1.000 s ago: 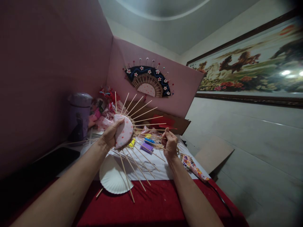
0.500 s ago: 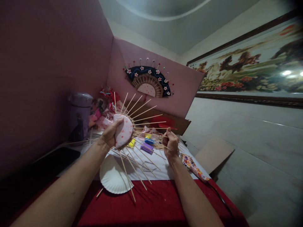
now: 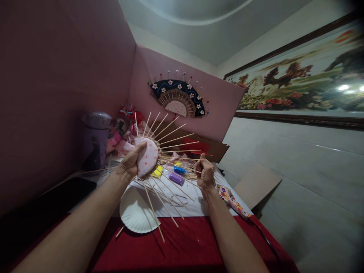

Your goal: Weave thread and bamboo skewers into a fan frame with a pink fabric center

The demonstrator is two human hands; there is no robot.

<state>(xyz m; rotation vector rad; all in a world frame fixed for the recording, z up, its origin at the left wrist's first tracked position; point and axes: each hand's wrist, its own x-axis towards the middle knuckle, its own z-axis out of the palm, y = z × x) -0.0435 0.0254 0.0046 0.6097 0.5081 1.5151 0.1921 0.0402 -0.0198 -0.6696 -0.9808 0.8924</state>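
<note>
left hand [image 3: 129,163]: grips padded disc [image 3: 147,157] | right hand [image 3: 205,173]: pinches skewers [image 3: 182,167]

The padded centre [image 3: 147,157] of the piece is soft cloth, pink with small dots, matt. Its spokes [image 3: 170,132] are thin bare wooden skewers, smooth and pale. The paper plate [image 3: 135,214] looks matt with a ribbed rim. The red tablecloth [image 3: 187,246] is matt fabric.

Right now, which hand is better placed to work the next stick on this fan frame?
Right. The right hand is already pinched at the outer sticks, while the left hand is wrapped around the pink padded hub, steadying the whole frame.
</note>
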